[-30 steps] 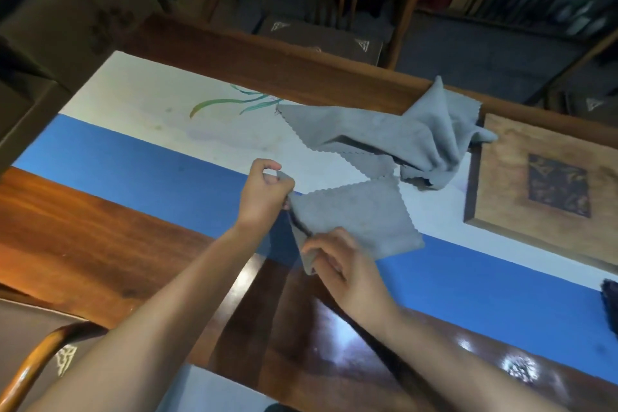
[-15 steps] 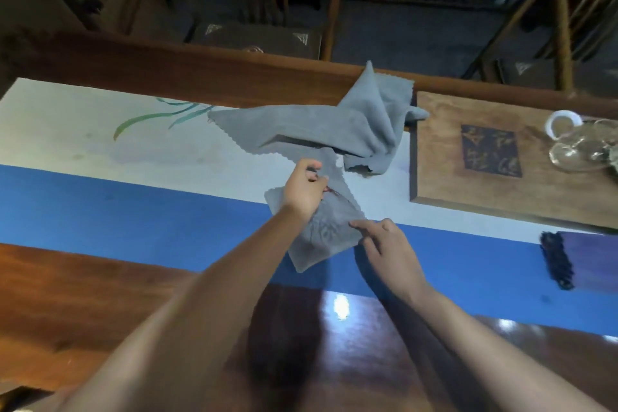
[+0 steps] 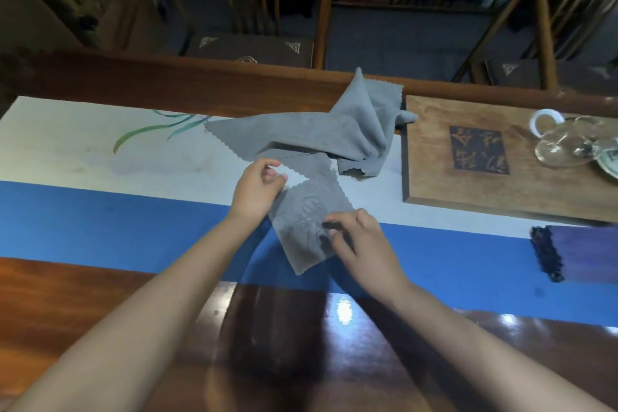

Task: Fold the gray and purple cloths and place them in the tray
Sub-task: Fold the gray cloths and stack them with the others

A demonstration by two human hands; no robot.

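A small folded gray cloth (image 3: 306, 221) lies across the white and blue runner in the middle of the table. My left hand (image 3: 257, 189) pinches its upper left corner. On its lower right edge my right hand (image 3: 359, 241) presses with curled fingertips. Just behind it, a larger gray cloth (image 3: 321, 134) lies crumpled, one end draped onto the wooden tray (image 3: 434, 184) at the right. A dark purple cloth (image 3: 575, 251) lies at the right edge of the view, cut off by the frame.
A glass teapot (image 3: 565, 144) with a white handle stands on the tray's far right. The blue and white runner (image 3: 100, 221) spans the wooden table. Chairs and shelves stand beyond the far edge.
The view has swung right, showing the tray, the teapot and the purple cloth. Both hands brought the small gray cloth down flat, and my right hand moved onto its lower right edge.
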